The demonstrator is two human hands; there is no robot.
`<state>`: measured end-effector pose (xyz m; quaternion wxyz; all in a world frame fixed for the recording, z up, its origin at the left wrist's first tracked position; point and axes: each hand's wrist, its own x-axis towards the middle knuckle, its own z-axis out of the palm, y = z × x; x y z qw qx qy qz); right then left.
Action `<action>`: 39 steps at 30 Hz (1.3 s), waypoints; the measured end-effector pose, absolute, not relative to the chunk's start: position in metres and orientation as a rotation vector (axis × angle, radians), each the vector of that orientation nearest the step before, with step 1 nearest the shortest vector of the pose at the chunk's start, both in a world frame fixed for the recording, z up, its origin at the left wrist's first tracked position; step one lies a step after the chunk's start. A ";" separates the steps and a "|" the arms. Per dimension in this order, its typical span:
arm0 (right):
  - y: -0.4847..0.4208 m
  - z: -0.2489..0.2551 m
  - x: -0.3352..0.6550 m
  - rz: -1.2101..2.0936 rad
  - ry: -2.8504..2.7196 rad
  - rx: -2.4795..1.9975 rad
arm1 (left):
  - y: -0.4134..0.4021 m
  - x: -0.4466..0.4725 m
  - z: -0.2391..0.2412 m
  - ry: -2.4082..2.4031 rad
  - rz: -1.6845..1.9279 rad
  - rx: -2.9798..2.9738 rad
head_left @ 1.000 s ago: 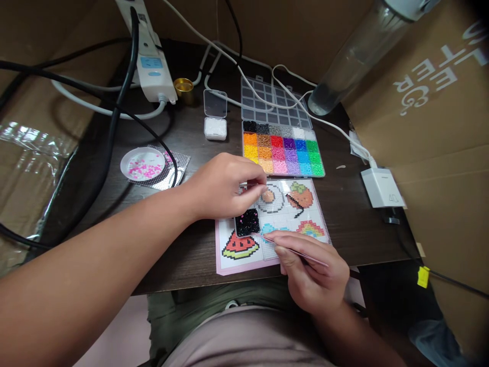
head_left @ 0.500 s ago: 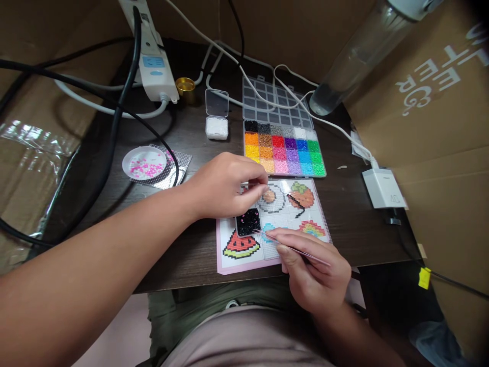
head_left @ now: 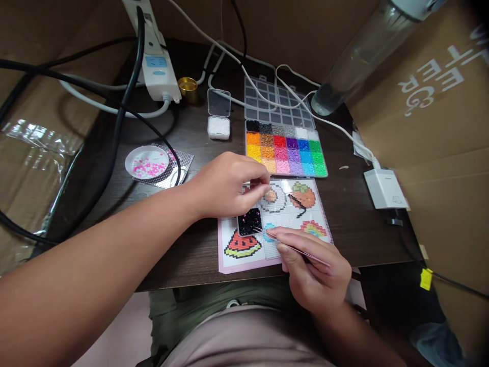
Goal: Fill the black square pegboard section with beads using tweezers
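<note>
My left hand (head_left: 225, 186) is curled with its fingers pinched together over a small tray of black beads (head_left: 249, 221) that rests on the pattern sheet (head_left: 275, 224). I cannot make out what the pinch holds. My right hand (head_left: 311, 270) grips thin pink tweezers (head_left: 294, 248), whose tip touches the edge of the black bead tray. The sheet shows pixel pictures of a watermelon, an egg, a persimmon and a rainbow under a clear pegboard.
A compartment box of coloured beads (head_left: 284, 148) lies open behind the sheet. A small case of white beads (head_left: 218, 127), a dish of pink beads (head_left: 147, 163), a power strip (head_left: 158, 71), cables, a white charger (head_left: 384, 188) and a clear cylinder (head_left: 355, 56) stand around.
The view drifted slightly. The tweezers' tip crept a little closer to the black bead tray; both hands otherwise stayed put.
</note>
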<state>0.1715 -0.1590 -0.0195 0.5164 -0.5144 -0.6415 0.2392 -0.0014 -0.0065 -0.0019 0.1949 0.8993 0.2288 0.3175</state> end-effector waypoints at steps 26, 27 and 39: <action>-0.157 -0.019 0.169 0.566 -1.549 -1.227 | -0.006 -0.001 -0.003 0.620 0.913 2.517; -0.157 -0.019 0.169 0.565 -1.546 -1.225 | -0.007 -0.001 -0.004 0.620 0.913 2.518; -0.160 -0.020 0.174 0.575 -1.531 -1.239 | -0.006 -0.001 -0.004 0.617 0.911 2.526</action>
